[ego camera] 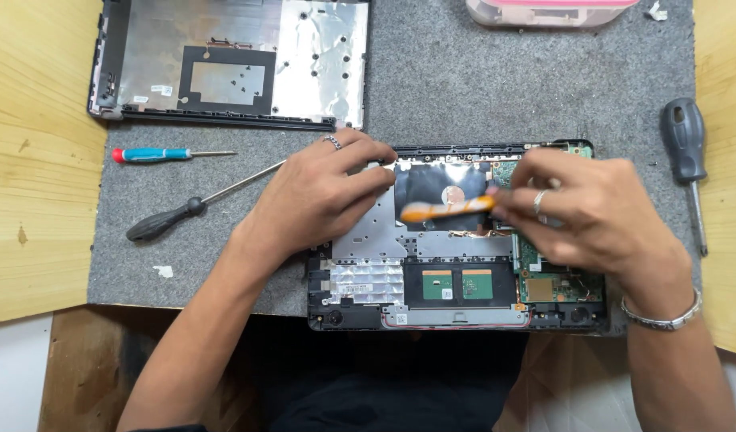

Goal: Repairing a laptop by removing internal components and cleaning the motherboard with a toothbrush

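An opened laptop base [456, 276] lies on a grey felt mat [432, 96], at about 6 o'clock of the mat, with its metal plates and green circuit boards turned up. The left hand [320, 196] rests on the upper left part of this base; its fingers are bent and pressed down on the silver plate near the top edge, and I cannot tell if they pinch anything. A ring sits on one finger. The right hand [592, 212] comes in from 3 o'clock, and its fingers are closed around the end of an orange tool [448, 210], which is blurred and lies almost flat over the black middle area of the base, pointing toward 9 o'clock. This hand wears a ring and a metal bracelet at the wrist. The two hands are near each other but do not touch. At 11 o'clock of the mat lies the removed bottom cover [232, 64], inside face up. Below it, at 9 o'clock, there are a small screwdriver with a blue and red handle [156, 154] and a long black-handled screwdriver [196, 206], lying diagonally just beside the left hand. At 3 o'clock a grey-handled screwdriver [685, 152] lies well apart from the base. At 12 o'clock a pink plastic box [552, 10] is partly in view.
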